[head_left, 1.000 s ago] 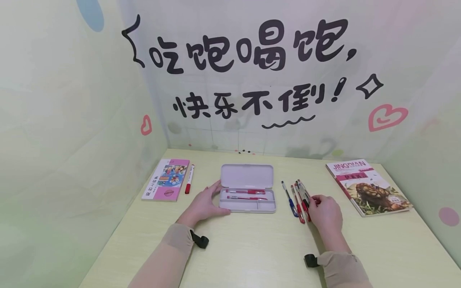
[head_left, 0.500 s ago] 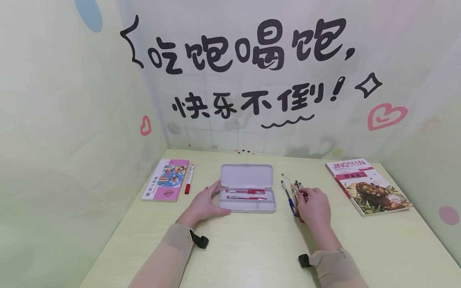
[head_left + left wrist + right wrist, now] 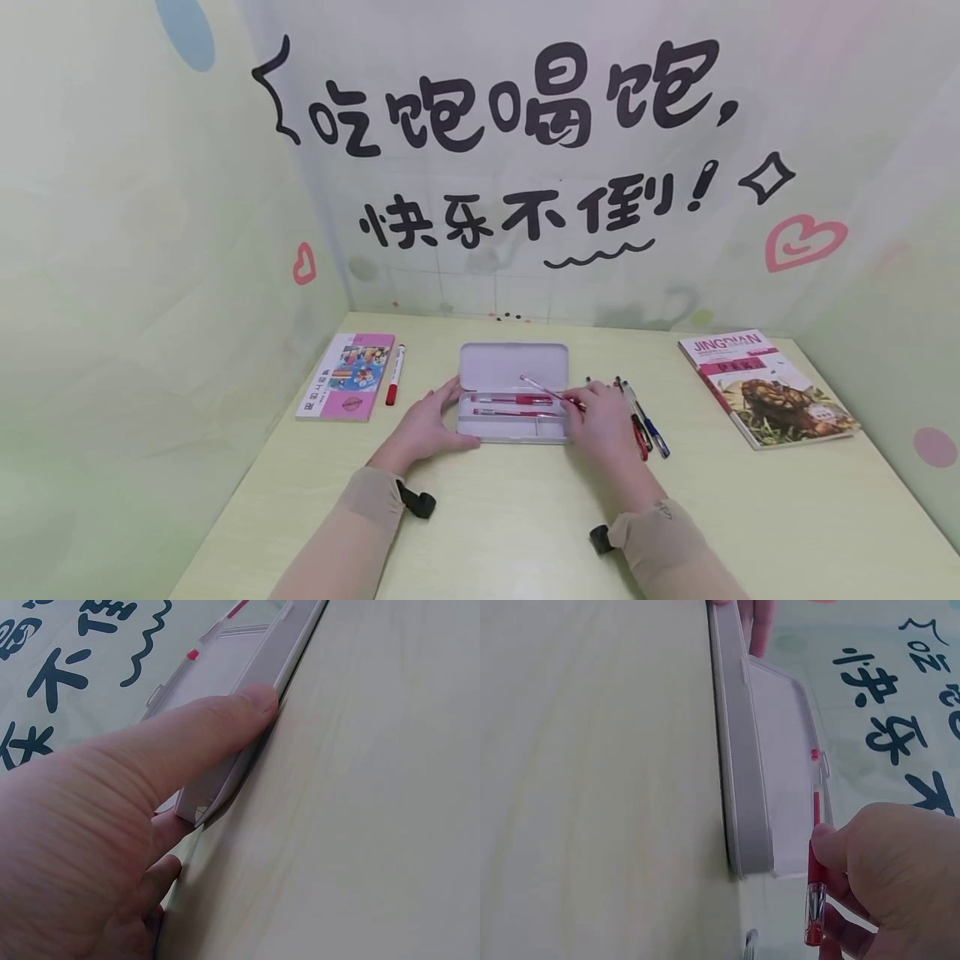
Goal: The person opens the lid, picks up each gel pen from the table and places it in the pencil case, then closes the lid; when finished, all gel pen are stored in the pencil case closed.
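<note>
An open pale lilac pencil case (image 3: 495,367) lies on the table, its lid tipped back. My left hand (image 3: 427,425) grips its left end; in the left wrist view the thumb (image 3: 225,724) lies along the front edge. Inside the long compartment are two red pens, the rear one (image 3: 531,400) and the front one (image 3: 517,413). My right hand (image 3: 611,429) pinches another red pen (image 3: 817,866) over the case's right end, with its thin end pointing left and up toward the lid. Partly hidden behind that hand, several pens lie on the table, among them a blue pen (image 3: 656,437).
A pink and white book (image 3: 348,375) lies at the left, with a red and white marker (image 3: 396,375) beside it. Another book (image 3: 768,392) with a brown picture lies at the right. A printed cloth wall (image 3: 487,275) rises behind the table (image 3: 510,533).
My right hand has picked a red pen from the pile and carried it left over the case. A blue pen now lies at the pile's right side. The left hand keeps its place.
</note>
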Motion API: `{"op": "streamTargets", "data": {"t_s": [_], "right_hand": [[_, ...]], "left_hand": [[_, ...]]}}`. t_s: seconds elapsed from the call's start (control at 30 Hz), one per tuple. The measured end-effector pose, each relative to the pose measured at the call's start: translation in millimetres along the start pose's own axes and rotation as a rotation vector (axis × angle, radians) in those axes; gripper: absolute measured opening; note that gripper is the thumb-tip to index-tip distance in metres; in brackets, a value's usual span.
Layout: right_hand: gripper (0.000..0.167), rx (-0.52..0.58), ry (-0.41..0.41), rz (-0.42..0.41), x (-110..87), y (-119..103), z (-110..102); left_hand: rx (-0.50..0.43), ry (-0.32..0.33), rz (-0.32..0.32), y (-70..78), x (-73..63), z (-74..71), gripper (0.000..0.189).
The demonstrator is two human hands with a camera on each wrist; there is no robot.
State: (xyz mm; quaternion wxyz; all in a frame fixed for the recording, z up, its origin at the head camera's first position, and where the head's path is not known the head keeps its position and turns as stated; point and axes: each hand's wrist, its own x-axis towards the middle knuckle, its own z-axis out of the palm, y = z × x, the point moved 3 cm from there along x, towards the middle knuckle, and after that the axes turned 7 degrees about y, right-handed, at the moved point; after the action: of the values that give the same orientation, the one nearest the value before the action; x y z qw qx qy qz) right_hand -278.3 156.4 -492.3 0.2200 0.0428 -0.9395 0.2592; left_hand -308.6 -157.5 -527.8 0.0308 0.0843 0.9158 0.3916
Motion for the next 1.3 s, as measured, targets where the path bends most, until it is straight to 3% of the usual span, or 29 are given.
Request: {"op": "streamTargets", "data": {"t_s": [0.3,0.53,0.87,1.3], "right_hand": [[0.014,-0.026,-0.123,-0.074,9.0,-32,25],[0.012,-0.039,-0.175,-0.143,11.0,-46,37],[0.014,-0.076,-0.252,-0.110,12.5,-54,45],[0.017,-0.076,-0.244,-0.091,11.9,-53,44]], "left_hand": [[0.000,-0.002,0.001,0.3,-0.8,0.1,0.133],[0.004,-0.002,-0.001,-0.1,-0.8,0.2,0.132],[0.003,0.008,0.002,-1.2,1.0,0.2,0.133],[0.007,0.007,0.019,-2.5,1.7,0.3,0.133]]}}
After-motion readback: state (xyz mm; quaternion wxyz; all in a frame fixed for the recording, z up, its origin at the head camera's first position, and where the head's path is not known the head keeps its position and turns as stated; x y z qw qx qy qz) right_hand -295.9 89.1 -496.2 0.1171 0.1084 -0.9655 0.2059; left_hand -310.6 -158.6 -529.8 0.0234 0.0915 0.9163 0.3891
